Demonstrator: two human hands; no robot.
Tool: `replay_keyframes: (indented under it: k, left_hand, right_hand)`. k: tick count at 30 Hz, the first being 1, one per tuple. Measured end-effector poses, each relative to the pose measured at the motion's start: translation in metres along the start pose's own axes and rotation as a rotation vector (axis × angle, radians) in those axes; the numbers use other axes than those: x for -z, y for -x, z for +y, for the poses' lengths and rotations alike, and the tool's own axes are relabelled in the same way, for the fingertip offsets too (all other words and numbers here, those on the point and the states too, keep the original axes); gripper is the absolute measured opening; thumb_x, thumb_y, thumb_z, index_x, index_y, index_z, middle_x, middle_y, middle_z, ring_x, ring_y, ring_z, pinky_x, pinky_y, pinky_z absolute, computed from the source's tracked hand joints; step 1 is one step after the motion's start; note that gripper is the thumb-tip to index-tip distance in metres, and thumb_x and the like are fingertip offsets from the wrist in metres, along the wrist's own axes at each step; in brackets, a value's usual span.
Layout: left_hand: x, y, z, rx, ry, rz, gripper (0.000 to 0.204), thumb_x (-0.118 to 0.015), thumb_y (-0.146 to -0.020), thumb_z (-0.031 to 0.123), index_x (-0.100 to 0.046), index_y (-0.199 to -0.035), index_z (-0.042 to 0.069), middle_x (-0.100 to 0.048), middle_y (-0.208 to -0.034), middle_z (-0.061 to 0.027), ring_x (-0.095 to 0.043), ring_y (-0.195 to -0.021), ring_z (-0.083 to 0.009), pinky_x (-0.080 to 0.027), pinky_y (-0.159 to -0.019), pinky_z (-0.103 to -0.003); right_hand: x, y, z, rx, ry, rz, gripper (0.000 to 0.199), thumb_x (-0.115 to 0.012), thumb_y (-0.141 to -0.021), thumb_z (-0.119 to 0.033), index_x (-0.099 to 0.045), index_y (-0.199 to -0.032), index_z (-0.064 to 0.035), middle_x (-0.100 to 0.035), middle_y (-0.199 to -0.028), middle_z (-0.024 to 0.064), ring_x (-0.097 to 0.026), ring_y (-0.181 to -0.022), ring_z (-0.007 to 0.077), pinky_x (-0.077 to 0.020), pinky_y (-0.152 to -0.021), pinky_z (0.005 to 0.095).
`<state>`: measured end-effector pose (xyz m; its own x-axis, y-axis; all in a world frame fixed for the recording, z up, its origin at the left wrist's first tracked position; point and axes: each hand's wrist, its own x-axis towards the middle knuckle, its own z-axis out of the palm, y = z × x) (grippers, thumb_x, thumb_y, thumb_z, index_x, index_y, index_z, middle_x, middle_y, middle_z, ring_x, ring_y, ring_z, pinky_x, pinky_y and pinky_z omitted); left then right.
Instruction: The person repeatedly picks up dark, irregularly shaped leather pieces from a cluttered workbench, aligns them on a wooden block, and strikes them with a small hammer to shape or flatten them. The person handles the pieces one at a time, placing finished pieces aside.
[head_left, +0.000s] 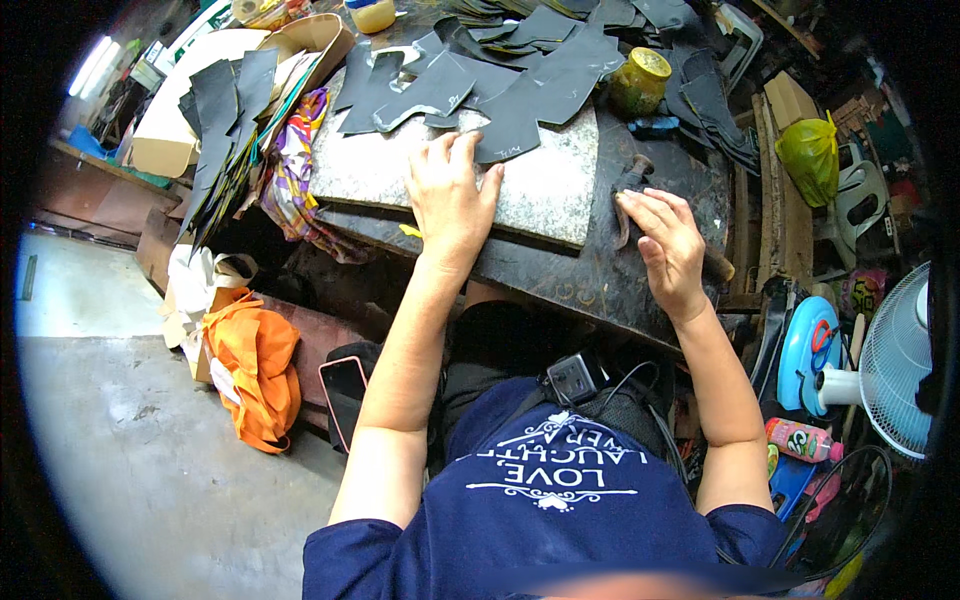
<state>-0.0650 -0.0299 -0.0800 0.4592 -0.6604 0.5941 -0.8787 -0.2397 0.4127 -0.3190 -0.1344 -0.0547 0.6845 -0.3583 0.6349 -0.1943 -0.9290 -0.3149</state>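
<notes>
My left hand [448, 195] rests over a pale speckled slab [555, 190], its fingers apart and its tips next to the lower edge of some flat black cut pieces [512, 130]. The pieces look like leather or a similar sheet and overlap one another; a few carry faint white marks. My right hand [668, 240] is beside a hammer [631, 178] on the dark table, fingers stretched out and thumb apart. Part of the hammer's handle is hidden behind that hand, so I cannot tell whether they touch. Neither hand shows anything in its grasp.
A yellow-lidded jar [640, 82] stands beyond the slab on the dark tabletop [590, 285]. Black strips [225, 120] and a patterned cloth [297, 170] hang at the left edge. An orange bag [250, 365] sits lower left; a fan [893, 360] stands at right.
</notes>
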Motion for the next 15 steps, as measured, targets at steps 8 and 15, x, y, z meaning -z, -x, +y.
replay_keyframes:
  k: [8,15]
  left_hand:
    - [-0.0028,0.0047,-0.003,-0.021,-0.008,0.03,0.03,-0.076,-0.079,0.023,-0.069,-0.105,0.012,-0.065,-0.115,-0.0052,-0.055,-0.111,-0.03,-0.042,-0.098,-0.044]
    - [0.0016,0.0028,-0.0024,-0.095,0.213,0.099,0.023,-0.078,-0.078,0.018,-0.068,-0.096,0.007,-0.065,-0.102,-0.0079,-0.058,-0.098,-0.0289,-0.046,-0.088,-0.04]
  right_hand:
    - [-0.0006,-0.0001,0.0011,-0.053,-0.023,-0.002,0.052,-0.044,-0.099,-0.049,-0.072,-0.112,-0.0069,-0.07,-0.11,0.0139,-0.061,-0.104,0.0347,-0.0497,-0.093,0.0417]
    - [0.0001,0.0009,0.0005,-0.07,-0.003,-0.001,0.044,-0.05,-0.097,-0.045,-0.072,-0.109,-0.009,-0.069,-0.11,0.0115,-0.061,-0.104,0.0337,-0.0506,-0.091,0.0419]
